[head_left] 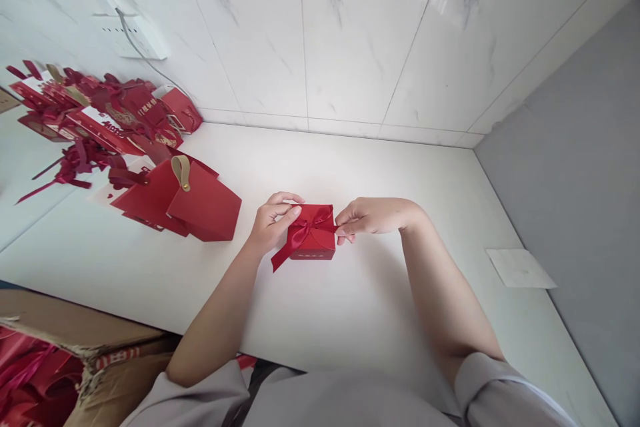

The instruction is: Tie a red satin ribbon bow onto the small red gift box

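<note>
Across the white table (310, 313), a group of red gift bags (210, 207) stands toward the left end, well apart from the red gift box (323, 255). The left hand (265, 228) and right hand (367, 215) flank the box, which sits roughly midway between the table's near and far edges. Left fingers: grasping the box at its far left corner, thumb on the lid. Right fingers: pinching the right ribbon tail (333, 229) just beside the box's right side. The satin bow (312, 225) lies on the lid between the hands. Its right tail runs sideways to the right fingertips; the left ribbon tail (283, 257) slants toward the table's near edge, unheld, nearer the left hand.
</note>
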`<state>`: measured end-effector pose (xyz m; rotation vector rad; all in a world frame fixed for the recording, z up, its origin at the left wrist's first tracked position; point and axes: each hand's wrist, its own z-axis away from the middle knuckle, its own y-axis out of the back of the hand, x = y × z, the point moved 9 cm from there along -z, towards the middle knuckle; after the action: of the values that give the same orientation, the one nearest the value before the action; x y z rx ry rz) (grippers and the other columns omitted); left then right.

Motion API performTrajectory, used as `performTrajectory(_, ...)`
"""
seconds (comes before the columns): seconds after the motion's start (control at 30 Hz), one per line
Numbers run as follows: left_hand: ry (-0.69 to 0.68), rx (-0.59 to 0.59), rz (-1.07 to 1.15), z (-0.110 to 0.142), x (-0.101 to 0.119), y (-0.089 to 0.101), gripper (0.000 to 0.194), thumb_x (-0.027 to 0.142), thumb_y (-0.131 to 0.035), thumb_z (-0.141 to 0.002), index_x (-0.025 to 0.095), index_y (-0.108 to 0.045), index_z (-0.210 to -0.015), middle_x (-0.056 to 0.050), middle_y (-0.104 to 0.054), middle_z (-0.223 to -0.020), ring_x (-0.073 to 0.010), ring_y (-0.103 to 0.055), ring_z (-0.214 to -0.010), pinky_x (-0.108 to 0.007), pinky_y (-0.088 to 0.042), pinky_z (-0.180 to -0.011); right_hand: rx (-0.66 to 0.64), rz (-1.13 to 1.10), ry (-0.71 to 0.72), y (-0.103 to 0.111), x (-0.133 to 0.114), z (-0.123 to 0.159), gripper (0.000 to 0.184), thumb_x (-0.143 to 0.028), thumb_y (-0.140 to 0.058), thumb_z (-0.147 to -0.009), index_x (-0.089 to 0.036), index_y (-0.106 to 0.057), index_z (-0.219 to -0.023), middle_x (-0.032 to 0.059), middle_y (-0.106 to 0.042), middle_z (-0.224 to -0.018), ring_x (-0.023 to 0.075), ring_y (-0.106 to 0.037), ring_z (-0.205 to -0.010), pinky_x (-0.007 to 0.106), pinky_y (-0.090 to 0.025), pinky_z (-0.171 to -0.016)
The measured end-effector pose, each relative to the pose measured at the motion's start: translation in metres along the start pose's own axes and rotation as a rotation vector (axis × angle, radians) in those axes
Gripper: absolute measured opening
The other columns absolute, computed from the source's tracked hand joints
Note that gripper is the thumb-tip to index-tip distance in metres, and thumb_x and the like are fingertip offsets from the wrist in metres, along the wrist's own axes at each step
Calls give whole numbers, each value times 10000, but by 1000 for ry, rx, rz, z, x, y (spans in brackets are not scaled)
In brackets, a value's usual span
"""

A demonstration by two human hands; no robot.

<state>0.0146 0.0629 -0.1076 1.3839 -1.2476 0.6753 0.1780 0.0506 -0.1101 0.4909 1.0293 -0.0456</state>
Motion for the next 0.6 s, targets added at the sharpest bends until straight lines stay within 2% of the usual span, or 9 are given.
performTrajectory(0.1, 14, -38, 117, 0, -7, -7, 356, 397, -572, -906, 172, -685, -654, -93, -614, -1130, -222, -600, -1026, -355, -479, -896, 6, -20, -33, 2, 5, 2, 280, -443, -605, -855, -199, -739, -869, 50, -712, -931, 213, -629, -900, 288, -443, -779)
performTrajectory(0.17, 41, -54, 198, -1, -13, -10, 364, 408, -564, -910, 166, -692, -669, -97, -611, -1142, -196, -612, -921, -329, -499, -788, 29, -47, -45, 5, 5, 4, 318, -496, -631, -831, -198, -737, -865, 46, -713, -938, 216, -639, -906, 285, -453, -801)
performTrajectory(0.27, 59, -61, 259, -1, -17, -12, 414, 408, -556, -916, 153, -649, -603, -94, -624, -1133, -148, -598, -773, -301, -474, -664, 62, -68, -48, 6, 1, 3, 354, -536, -618, -837, -199, -725, -851, 38, -715, -936, 201, -649, -857, 290, -464, -817)
performTrajectory(0.37, 54, -75, 287, -1, -14, -14, 447, 395, -576, -907, 147, -590, -535, -97, -630, -1108, -181, -619, -888, -311, -487, -740, 93, -81, 9, 5, -7, -1, 373, -528, -572, -874, -184, -696, -806, 45, -712, -881, 187, -646, -799, 298, -472, -787)
performTrajectory(0.47, 66, -85, 285, 0, -13, -17, 387, 387, -618, -880, 151, -631, -573, -105, -616, -1113, -232, -610, -1027, -346, -498, -836, 100, -65, 40, 3, -9, -6, 329, -470, -556, -893, -181, -666, -780, 44, -703, -841, 187, -644, -783, 299, -470, -745)
performTrajectory(0.6, 77, -83, 273, 1, -13, -17, 356, 375, -629, -873, 154, -660, -596, -104, -606, -1135, -239, -614, -1037, -367, -496, -869, 81, -35, 38, 1, -9, -5, 271, -394, -536, -899, -182, -650, -772, 44, -686, -835, 190, -633, -798, 294, -458, -713)
